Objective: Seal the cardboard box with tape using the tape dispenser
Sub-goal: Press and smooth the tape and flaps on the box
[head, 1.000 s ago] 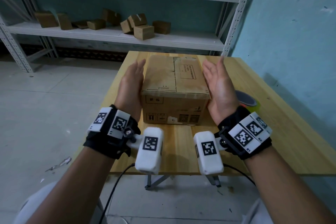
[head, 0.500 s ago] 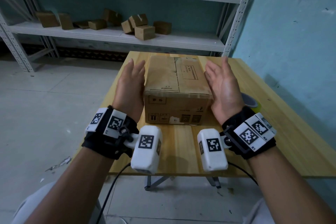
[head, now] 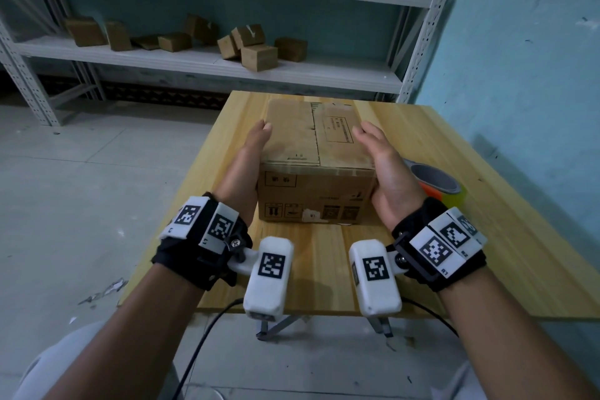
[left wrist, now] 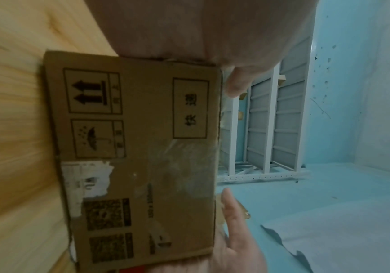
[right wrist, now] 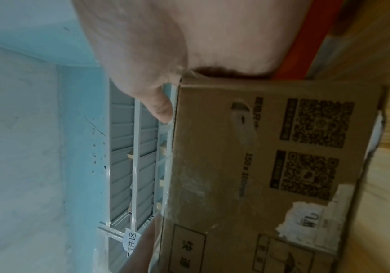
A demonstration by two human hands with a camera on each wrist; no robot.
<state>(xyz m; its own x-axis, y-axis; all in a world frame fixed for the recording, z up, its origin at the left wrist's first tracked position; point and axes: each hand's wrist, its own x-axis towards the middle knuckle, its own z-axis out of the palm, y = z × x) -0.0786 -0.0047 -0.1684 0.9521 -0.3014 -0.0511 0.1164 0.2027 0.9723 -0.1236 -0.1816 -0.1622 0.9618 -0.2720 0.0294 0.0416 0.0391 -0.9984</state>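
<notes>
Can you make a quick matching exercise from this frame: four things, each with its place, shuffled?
Things:
1. cardboard box
2. tape dispenser
3. left hand
4. small boxes

Places:
A. on the white shelf behind the table
B. flat against the box's left side
C. on the table between both hands
D. on the table to the right of the right hand

Pairs: 1-C, 2-D, 3-B, 4-A
</notes>
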